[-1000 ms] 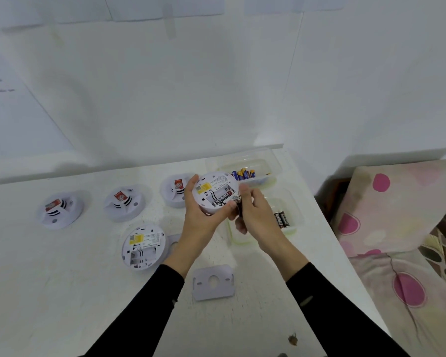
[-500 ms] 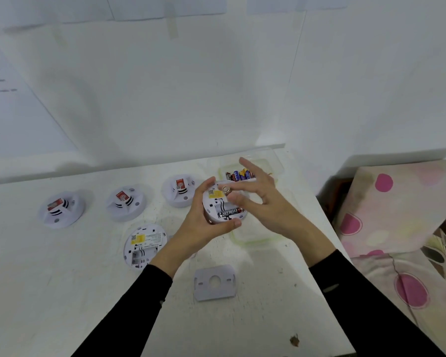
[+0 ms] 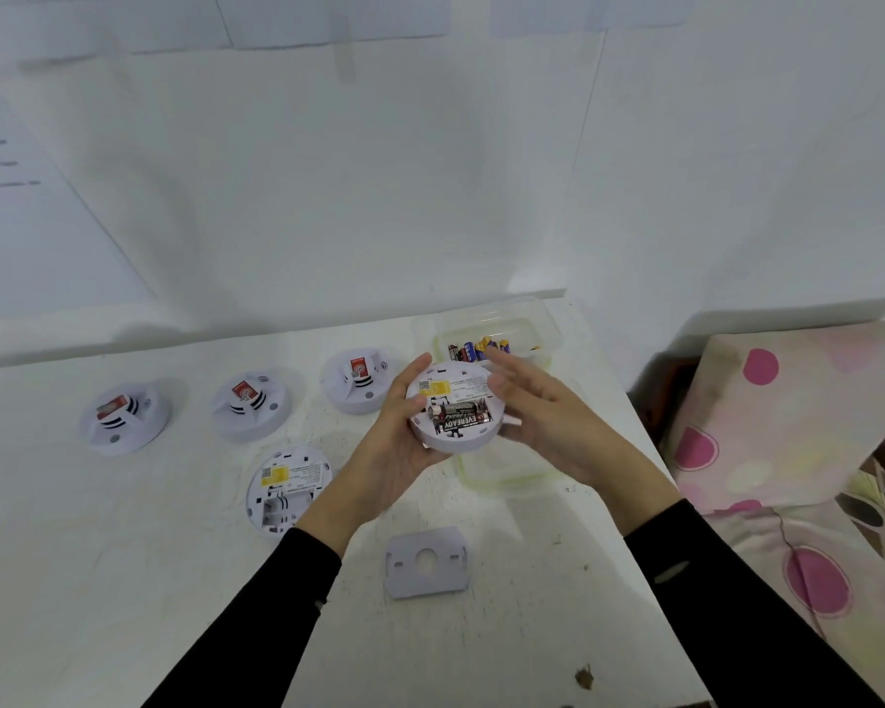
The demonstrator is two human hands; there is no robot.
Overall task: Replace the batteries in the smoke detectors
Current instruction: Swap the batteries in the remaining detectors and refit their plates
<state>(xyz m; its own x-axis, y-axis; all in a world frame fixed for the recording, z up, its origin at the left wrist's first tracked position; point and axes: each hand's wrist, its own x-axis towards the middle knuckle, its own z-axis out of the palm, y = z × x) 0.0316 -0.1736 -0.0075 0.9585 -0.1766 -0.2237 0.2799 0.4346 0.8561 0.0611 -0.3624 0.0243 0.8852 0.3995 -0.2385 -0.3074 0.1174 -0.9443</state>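
Observation:
My left hand holds a round white smoke detector back side up above the table. Two black batteries lie in its open compartment. My right hand rests against the detector's right edge with fingers spread and nothing in it. Another detector lies back side up on the table with an empty compartment. A grey cover plate lies near the front. A clear tub of batteries stands at the back right.
Three white detectors stand in a row at the back of the white table. A second clear tub sits under my right hand. A spotted cushion lies to the right, past the table edge.
My right hand put the battery it held into the detector's compartment and now rests open at the detector's right edge. The detector dropped a little lower.

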